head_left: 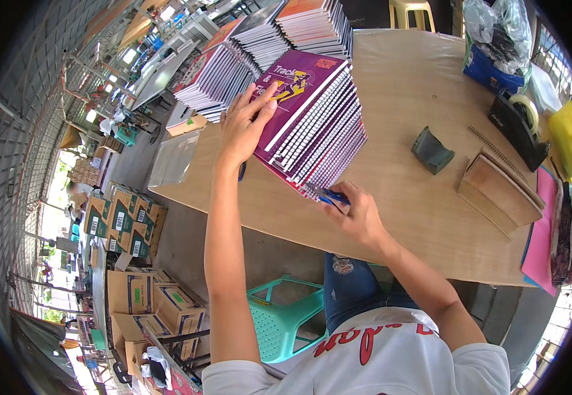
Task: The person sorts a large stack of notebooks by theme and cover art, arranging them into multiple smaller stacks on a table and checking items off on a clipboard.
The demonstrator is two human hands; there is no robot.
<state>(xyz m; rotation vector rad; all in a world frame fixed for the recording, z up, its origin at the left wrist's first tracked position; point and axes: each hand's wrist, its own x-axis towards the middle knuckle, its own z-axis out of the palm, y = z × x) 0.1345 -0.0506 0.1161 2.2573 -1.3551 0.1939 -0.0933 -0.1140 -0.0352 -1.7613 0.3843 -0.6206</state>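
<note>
A tall stack of spiral-bound notebooks point(328, 122) leans on the table, with a purple cover on top and the coil bindings facing right. My left hand point(243, 128) lies flat on the top cover near its left edge, fingers stretched out. At the lower end of the stack, my right hand point(363, 217) grips small blue-handled pliers point(333, 197). Their tip is at the coil ends of the bottom notebooks; the jaws are too small to make out. Farther back stand more stacks of bound notebooks point(213, 76).
On the table's point(398, 210) right lie a curved dark green piece point(433, 151), a cardboard holder point(502, 191), a tape dispenser point(519, 131), a yellow bag point(566, 141) and pink sheets point(540, 247). A green stool point(286, 322) stands below the table edge, and cartons point(131, 293) are to the left.
</note>
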